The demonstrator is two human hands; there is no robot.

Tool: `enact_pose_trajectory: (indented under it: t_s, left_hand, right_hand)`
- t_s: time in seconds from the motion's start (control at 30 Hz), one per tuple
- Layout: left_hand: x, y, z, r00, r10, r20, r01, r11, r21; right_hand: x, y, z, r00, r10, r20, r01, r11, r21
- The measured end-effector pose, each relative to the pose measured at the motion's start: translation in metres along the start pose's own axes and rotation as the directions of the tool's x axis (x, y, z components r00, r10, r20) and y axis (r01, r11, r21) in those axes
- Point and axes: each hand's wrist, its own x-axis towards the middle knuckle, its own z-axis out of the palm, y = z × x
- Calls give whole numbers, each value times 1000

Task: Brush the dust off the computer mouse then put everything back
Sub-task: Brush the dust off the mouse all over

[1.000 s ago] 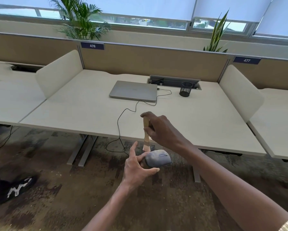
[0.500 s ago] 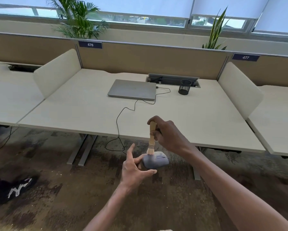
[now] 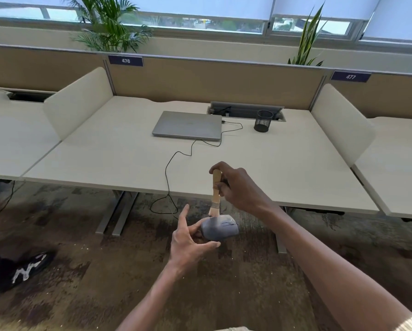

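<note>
The left hand [image 3: 188, 240] is cradling the grey computer mouse [image 3: 220, 227] in mid-air, near the desk [image 3: 104, 151] edge, its long axis running left to right. Directly above it, the right hand [image 3: 238, 187] is gripping the upright brush [image 3: 216, 192], bristles touching the mouse's top.
</note>
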Motion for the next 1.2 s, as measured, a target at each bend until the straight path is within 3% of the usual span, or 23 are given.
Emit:
enact_pose_trajectory:
  t_s: [0.3, 0.4, 0.53, 0.77, 0.9, 1.07, 1.2]
  left_hand:
    - [1, 9, -3, 1000, 1, -17, -1, 999, 42]
    - [1, 8, -3, 1000, 11, -26, -9, 997, 76]
    - [5, 7, -4, 999, -4, -34, 7, 997, 71]
    - [10, 5, -2, 1000, -10, -10, 10, 999, 45]
    - [12, 1, 0, 1000, -18, 6, 17, 999, 43]
    - [15, -2, 0, 1000, -25, 7, 25, 1000, 10]
    - [16, -2, -1, 1000, -10, 17, 10, 1000, -7]
  right_hand:
    - [9, -5, 2, 999, 7, 34, -8, 1000, 12]
    - [10, -1, 0, 1000, 29, 1, -29, 1000, -12]
    - [1, 3, -3, 998, 10, -54, -5, 997, 81]
    - [-12, 7, 1, 999, -45, 15, 44, 997, 56]
    - [-7, 13, -2, 998, -35, -42, 36, 999, 23]
    - [-8, 21, -7, 994, -16, -110, 28, 994, 107]
    - [-15, 27, -9, 999, -30, -40, 35, 993, 114]
